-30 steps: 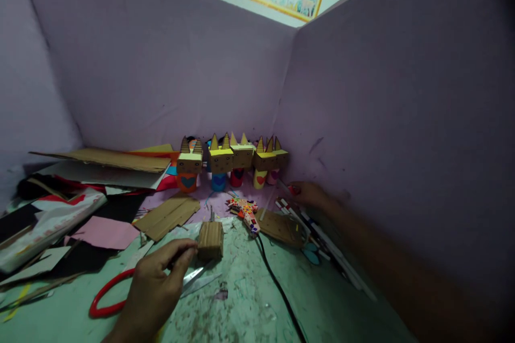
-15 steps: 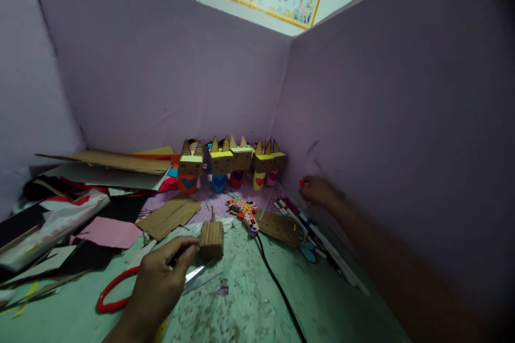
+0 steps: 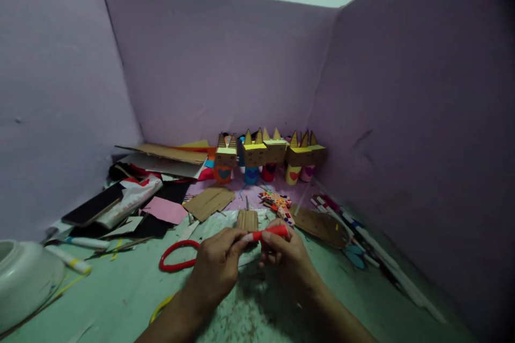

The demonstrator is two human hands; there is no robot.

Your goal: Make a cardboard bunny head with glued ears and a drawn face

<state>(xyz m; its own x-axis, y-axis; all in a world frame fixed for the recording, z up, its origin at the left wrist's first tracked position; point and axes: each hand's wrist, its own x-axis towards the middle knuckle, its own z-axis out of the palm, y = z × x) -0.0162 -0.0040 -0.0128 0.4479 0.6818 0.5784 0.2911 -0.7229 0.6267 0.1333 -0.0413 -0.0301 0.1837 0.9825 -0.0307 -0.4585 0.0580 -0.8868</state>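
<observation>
Your right hand (image 3: 287, 260) has come back from the wall-side pens (image 3: 341, 217) and meets your left hand (image 3: 217, 270). 2 hands pinch red marker (image 3: 269, 233), fingers closed on it, just before cardboard block (image 3: 247, 220). Marker writing unreadable. Bare green table (image 3: 120, 300) at near edge.

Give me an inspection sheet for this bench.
Surface: green table, stained and scuffed.
Job's things: red marker held level over the table; cardboard block just behind it.
Clutter: red scissors, paper scraps, markers along the right wall, white bowl.
Grippers: left hand and right hand both grip the red marker.
Cables: nothing seen.
Surroundings: purple partitions on three sides; cardboard figures in a row at the back.
</observation>
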